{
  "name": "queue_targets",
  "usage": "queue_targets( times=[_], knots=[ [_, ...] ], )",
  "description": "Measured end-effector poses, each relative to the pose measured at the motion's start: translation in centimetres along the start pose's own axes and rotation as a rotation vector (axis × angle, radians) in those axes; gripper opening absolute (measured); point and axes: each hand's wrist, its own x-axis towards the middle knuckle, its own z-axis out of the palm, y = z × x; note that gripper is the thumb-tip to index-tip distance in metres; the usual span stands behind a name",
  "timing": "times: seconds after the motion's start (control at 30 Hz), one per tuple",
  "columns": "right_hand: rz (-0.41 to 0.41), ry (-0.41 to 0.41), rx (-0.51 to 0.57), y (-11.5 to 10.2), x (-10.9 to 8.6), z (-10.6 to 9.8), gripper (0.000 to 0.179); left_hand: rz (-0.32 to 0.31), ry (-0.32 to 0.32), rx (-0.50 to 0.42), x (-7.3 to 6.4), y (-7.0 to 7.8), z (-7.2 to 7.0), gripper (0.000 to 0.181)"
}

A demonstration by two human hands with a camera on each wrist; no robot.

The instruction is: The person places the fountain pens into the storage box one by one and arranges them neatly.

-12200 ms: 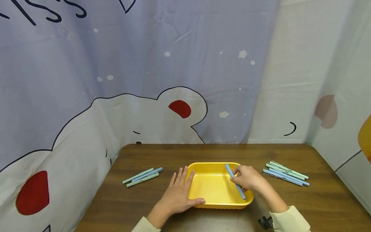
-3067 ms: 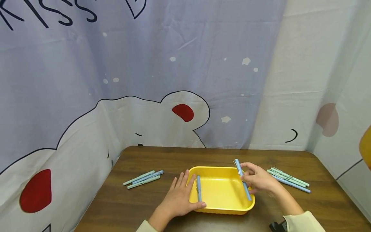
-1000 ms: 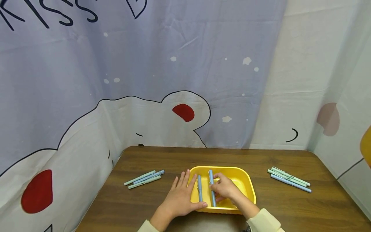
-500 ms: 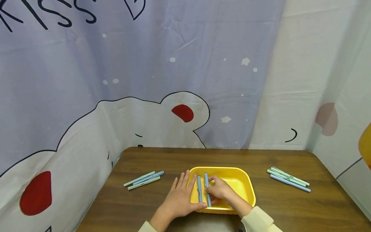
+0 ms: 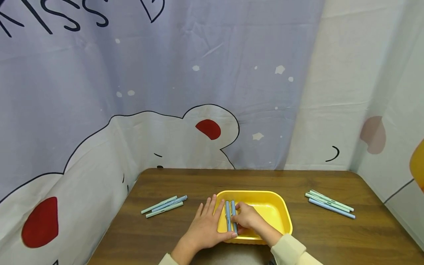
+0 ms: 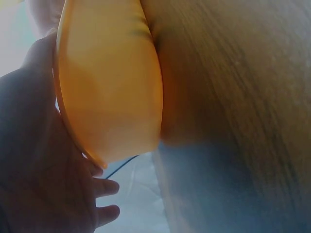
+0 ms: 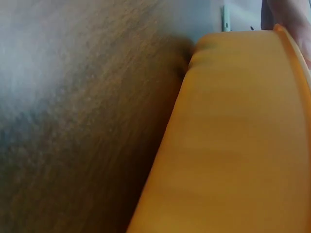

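A yellow tray [image 5: 269, 213] sits on the table, its side wall [image 6: 109, 87] filling much of the left wrist view. My left hand [image 5: 203, 226] rests over its left rim, fingers spread and thumb along the near edge. Inside the tray, a light blue pen [image 5: 228, 211] with a clip lies lengthwise near the left wall. Right beside it, nearly parallel, is a second blue pen [image 5: 233, 208], which my right hand [image 5: 248, 219] pinches between thumb and fingers. In the right wrist view the tray's outer wall [image 7: 238, 131] hides my right hand's fingers.
On the table's left lies a small pile of green and blue pens [image 5: 165, 205]. Another pile at right holds green pens [image 5: 329, 201] and a blue pen [image 5: 331, 208]. A printed curtain [image 5: 258, 92] hangs behind the wooden table [image 5: 132, 239].
From the tray's right rim, my right hand has brought the second blue pen left, close against the first. The right pile has fewer blue pens than earlier. My left hand stays put.
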Motion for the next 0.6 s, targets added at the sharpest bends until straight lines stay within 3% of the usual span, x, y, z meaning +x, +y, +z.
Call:
queue_targets(
  times=[0.1,0.6],
  knots=[
    [-0.017,-0.009,-0.029,-0.1,-0.1,-0.1,0.042,0.002,0.002,0.005,0.0,0.1,0.0,0.107],
    [-0.044,-0.098,0.030,0.0,-1.6,-1.4,0.062,-0.009,-0.011,0.006,0.0,0.1,-0.2,0.109]
  ],
)
